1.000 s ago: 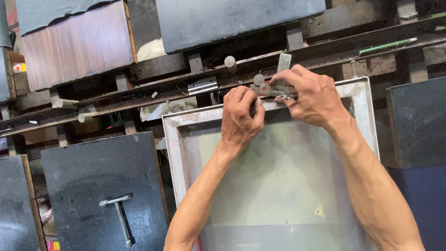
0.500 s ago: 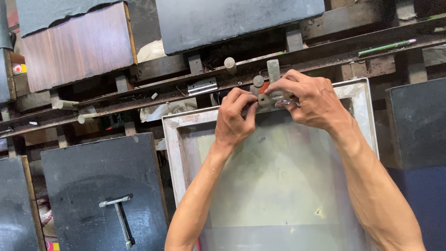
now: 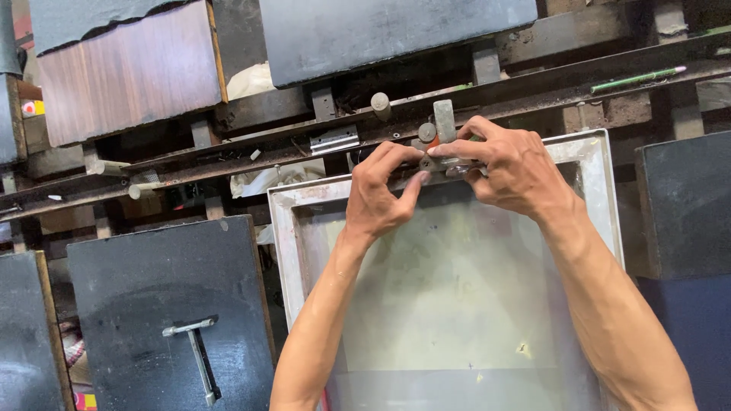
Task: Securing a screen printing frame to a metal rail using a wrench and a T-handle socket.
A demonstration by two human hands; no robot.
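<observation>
A metal-framed printing screen (image 3: 288,228) with pale mesh lies in front of me, its far edge against a dark steel rail (image 3: 251,156). Both hands are at a small metal clamp (image 3: 442,141) on that far edge. My left hand (image 3: 378,195) pinches the clamp's lower part from the left, fingers curled. My right hand (image 3: 514,169) grips the clamp from the right, thumb and forefinger on its upright grey handle. The clamp's base is hidden under the fingers.
Black flat boards stand all around: one at lower left (image 3: 160,304) with a T-shaped metal wrench (image 3: 199,358) on it, one at right (image 3: 685,205), one above (image 3: 396,30). A wood-grain board (image 3: 129,76) is upper left. A green pencil (image 3: 636,78) rests on the rail.
The clamp's grey handle has swung up to stand upright between my fingers. My left hand's fingers have shifted from over the clamp to its lower left side.
</observation>
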